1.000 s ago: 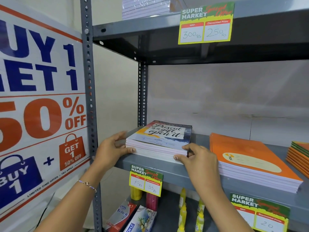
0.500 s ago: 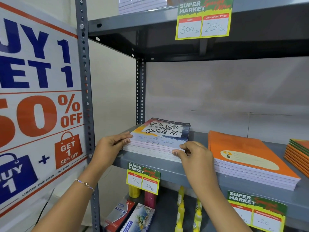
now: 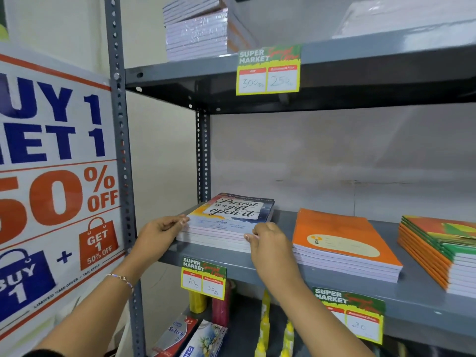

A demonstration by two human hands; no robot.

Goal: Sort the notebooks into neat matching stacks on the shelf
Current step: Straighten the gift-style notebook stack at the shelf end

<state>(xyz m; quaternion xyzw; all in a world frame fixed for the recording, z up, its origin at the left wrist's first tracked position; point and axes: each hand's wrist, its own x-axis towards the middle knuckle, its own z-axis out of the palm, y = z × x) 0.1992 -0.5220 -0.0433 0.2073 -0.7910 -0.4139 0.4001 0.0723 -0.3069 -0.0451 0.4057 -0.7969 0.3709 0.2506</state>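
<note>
A stack of notebooks with a "Present is a gift, open it" cover [image 3: 231, 215] lies at the left end of the grey middle shelf [image 3: 412, 305]. My left hand [image 3: 157, 234] presses its fingertips against the stack's left side. My right hand [image 3: 270, 243] grips the stack's front right corner with curled fingers. To the right lie a stack of plain orange notebooks [image 3: 342, 243] and, further right, a stack with orange and green covers [image 3: 440, 248].
A wrapped pack of notebooks [image 3: 198, 32] sits on the upper shelf. Price tags [image 3: 269, 70] hang on the shelf edges. Glue bottles [image 3: 265, 328] and boxes [image 3: 177, 336] fill the lower shelf. A sale poster [image 3: 56, 176] hangs left of the shelf post [image 3: 121, 163].
My view has tilted up, showing the top shelf. Both hands stay on the stack; my left fingers have curled tighter against its side.
</note>
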